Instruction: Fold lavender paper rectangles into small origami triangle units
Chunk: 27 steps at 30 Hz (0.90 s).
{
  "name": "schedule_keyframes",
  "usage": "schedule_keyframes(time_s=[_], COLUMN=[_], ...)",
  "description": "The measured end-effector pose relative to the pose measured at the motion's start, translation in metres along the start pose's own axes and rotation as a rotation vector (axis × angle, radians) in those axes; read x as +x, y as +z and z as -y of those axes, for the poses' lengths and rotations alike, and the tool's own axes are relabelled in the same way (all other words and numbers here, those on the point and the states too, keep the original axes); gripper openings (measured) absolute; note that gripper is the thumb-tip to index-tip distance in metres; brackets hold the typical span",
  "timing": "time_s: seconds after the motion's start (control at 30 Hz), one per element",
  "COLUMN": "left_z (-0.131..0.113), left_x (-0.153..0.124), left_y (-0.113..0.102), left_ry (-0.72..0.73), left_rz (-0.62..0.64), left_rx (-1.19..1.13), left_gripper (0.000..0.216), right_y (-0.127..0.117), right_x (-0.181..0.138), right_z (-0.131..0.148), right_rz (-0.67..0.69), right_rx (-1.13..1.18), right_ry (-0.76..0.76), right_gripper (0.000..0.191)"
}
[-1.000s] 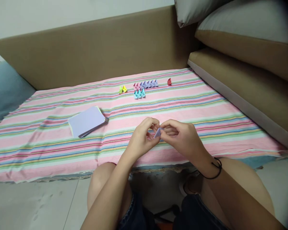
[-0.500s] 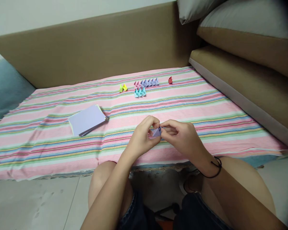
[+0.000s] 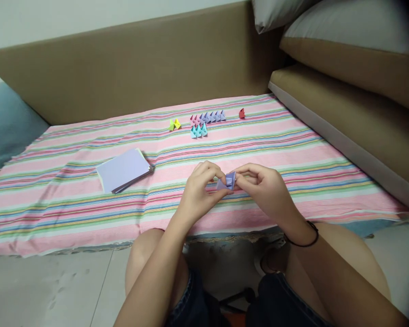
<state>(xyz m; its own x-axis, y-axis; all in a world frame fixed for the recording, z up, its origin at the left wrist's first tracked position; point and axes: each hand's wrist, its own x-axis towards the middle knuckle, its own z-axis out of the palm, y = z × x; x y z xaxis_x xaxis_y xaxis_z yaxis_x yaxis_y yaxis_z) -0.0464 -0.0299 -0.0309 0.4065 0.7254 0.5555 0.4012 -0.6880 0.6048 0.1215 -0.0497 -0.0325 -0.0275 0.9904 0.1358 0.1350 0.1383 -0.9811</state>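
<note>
A small folded piece of purple paper (image 3: 229, 180) is held up between my two hands, above the front part of the striped cloth. My left hand (image 3: 203, 186) pinches it from the left with thumb and fingers. From the other side, my right hand (image 3: 261, 182) grips its right edge between thumb and forefinger. Folded flaps show on the paper's face, partly covered by my fingertips. To the left lies a stack of paper (image 3: 124, 170) with a purple sheet on top.
Small folded paper pieces stand farther back: a purple and pink row (image 3: 213, 117), a turquoise row (image 3: 199, 131), a yellow-green pair (image 3: 175, 124) and a red one (image 3: 241, 113). Sofa cushions (image 3: 344, 118) rise at right; a blue cushion (image 3: 12, 122) sits at left.
The purple paper has turned so that more of its folded flaps show. My right hand has shifted slightly right and up, and my fingers have changed their hold.
</note>
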Motion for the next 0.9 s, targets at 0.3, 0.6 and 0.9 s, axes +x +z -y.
schedule_keyframes(time_s=[0.3, 0.6, 0.9], left_z=[0.003, 0.007, 0.01], left_x=[-0.005, -0.007, -0.009], left_y=[0.0, -0.001, 0.0], left_ry=[0.02, 0.007, 0.092], left_rz=[-0.042, -0.058, 0.042], left_rx=[0.033, 0.061, 0.188], left_gripper=[0.023, 0.018, 0.014], right_y=[-0.005, -0.007, -0.016], right_x=[0.005, 0.003, 0.004], right_z=[-0.005, 0.001, 0.003], right_rz=[-0.014, 0.0, 0.13], right_rx=[0.16, 0.011, -0.434], right_ry=[0.036, -0.12, -0.384], right_gripper=[0.011, 0.02, 0.014])
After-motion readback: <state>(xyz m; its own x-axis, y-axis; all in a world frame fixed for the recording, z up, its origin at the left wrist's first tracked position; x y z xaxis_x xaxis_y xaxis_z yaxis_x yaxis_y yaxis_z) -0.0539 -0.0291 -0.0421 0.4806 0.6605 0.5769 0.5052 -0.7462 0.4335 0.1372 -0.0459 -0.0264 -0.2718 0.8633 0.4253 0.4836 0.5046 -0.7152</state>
